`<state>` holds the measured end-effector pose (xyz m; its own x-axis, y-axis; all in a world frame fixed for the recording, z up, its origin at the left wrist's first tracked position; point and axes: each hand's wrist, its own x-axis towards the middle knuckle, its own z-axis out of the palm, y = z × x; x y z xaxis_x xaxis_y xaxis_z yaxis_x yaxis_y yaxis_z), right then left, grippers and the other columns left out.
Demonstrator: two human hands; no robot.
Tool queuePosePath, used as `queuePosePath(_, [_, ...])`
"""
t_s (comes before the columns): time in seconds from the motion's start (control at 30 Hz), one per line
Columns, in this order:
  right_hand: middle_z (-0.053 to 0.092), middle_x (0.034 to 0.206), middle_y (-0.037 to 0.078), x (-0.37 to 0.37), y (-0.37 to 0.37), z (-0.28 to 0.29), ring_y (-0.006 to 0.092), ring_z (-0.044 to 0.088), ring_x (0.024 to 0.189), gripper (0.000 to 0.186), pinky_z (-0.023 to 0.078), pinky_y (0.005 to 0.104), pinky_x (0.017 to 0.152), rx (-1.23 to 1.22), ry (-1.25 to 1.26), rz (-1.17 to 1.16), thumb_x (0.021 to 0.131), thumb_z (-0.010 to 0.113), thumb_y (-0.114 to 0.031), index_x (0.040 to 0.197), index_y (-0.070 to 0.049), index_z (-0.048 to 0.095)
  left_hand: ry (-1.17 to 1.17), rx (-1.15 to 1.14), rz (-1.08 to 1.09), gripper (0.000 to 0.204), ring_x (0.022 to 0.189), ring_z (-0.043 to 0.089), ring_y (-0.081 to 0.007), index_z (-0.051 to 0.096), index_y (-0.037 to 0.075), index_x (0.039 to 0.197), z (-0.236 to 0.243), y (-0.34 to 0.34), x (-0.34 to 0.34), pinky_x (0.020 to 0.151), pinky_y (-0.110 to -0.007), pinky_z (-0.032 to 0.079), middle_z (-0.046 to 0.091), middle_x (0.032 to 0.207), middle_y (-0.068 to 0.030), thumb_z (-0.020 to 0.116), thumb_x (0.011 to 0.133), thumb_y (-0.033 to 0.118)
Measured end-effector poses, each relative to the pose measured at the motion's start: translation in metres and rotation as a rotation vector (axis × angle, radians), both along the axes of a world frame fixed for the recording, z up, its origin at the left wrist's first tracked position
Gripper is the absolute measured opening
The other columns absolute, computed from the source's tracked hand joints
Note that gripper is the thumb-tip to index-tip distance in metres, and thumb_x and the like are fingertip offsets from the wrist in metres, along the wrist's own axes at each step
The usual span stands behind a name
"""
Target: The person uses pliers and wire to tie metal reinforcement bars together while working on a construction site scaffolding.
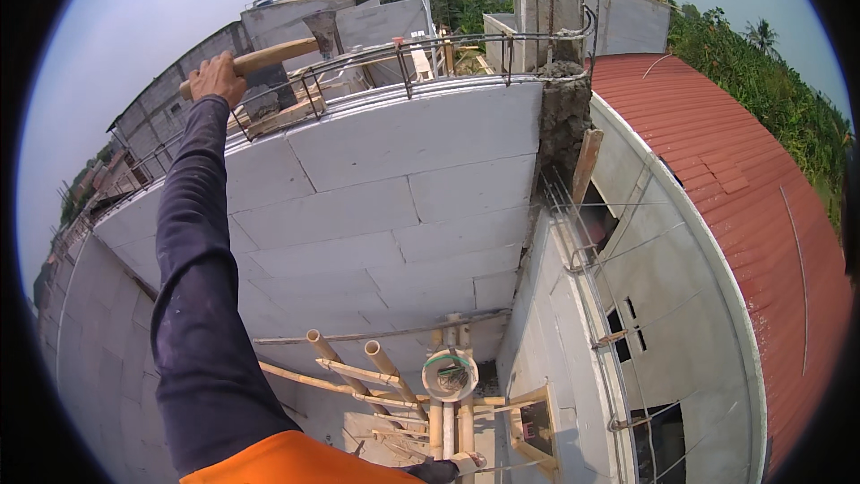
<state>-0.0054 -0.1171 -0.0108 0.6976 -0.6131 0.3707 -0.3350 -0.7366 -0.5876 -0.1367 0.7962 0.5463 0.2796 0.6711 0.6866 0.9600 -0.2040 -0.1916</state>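
My left hand (218,80) is raised at the upper left, closed round the wooden handle of a hammer-like tool (275,55); its grey head is above a steel rebar cage (405,63) along the top of a light grey block wall (358,161). My right hand (468,463) is low at the bottom centre, small and partly hidden, by the bamboo poles; I cannot make out its fingers. A short piece of wood (291,113) lies under the rebar near my left hand.
Below are bamboo scaffold poles (385,360) and a bucket (450,375). A rough concrete column (562,116) with upright bars stands at the corner. To the right are tied rods, a lower building's wall (645,323) and a red corrugated roof (735,215). Other block walls stand behind.
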Motion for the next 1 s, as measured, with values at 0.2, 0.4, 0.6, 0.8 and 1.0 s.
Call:
queuePosePath(0.2, [0.072,0.109,0.022,-0.034,-0.035,-0.001,0.0392,0.067,0.095,0.030,0.050,0.0458,0.087,0.039,-0.008,0.012,0.107,0.050,-0.027,0.111,-0.001,0.066,-0.429,-0.086,-0.255,0.041,0.096,0.074,-0.0382,0.072,0.010,0.120,-0.032,-0.079,-0.081,0.086,-0.049,0.055,0.078,0.105,-0.0164,0.070,0.087,0.036])
queuePosePath(0.4, [0.072,0.109,0.023,-0.134,-0.155,0.000,0.0401,0.067,0.096,0.029,0.050,0.0461,0.087,0.053,-0.119,-0.090,0.107,0.050,-0.026,0.110,0.000,0.065,-0.778,-0.457,-0.657,0.038,0.066,0.059,-0.0197,0.069,-0.001,0.093,-0.184,-0.178,-0.061,0.066,-0.038,0.047,0.062,0.071,-0.0061,0.075,0.087,0.036])
queuePosePath(0.6, [0.072,0.108,0.023,-0.293,-0.284,-0.009,0.0411,0.067,0.096,0.029,0.050,0.0464,0.087,0.136,-0.122,-0.427,0.107,0.051,-0.024,0.109,0.001,0.065,-0.974,-1.012,-1.042,0.024,0.047,0.038,-0.0045,0.055,0.010,0.078,-0.290,-0.393,-0.078,0.045,-0.023,0.030,0.044,0.058,0.0045,0.075,0.090,0.017])
queuePosePath(0.8, [0.075,0.100,0.019,-0.302,-0.299,0.007,0.0415,0.071,0.095,0.015,0.053,0.0470,0.083,0.200,-0.230,-0.530,0.100,0.063,-0.016,0.110,-0.008,0.071,-0.775,-1.823,-1.296,0.024,0.049,0.045,-0.0083,0.059,0.006,0.084,-0.379,-0.682,-0.061,0.046,-0.025,0.037,0.048,0.060,0.0005,0.076,0.092,0.021])
queuePosePath(1.0, [0.070,0.106,0.016,-0.338,-0.309,0.012,0.0405,0.066,0.102,0.016,0.051,0.0484,0.089,0.175,-0.216,-0.437,0.102,0.059,-0.018,0.110,-0.008,0.068,-0.082,-2.280,-1.615,0.022,0.067,0.061,-0.0129,0.064,0.003,0.096,-0.368,-0.892,-0.079,0.052,-0.027,0.048,0.066,0.085,-0.0068,0.074,0.092,0.023])
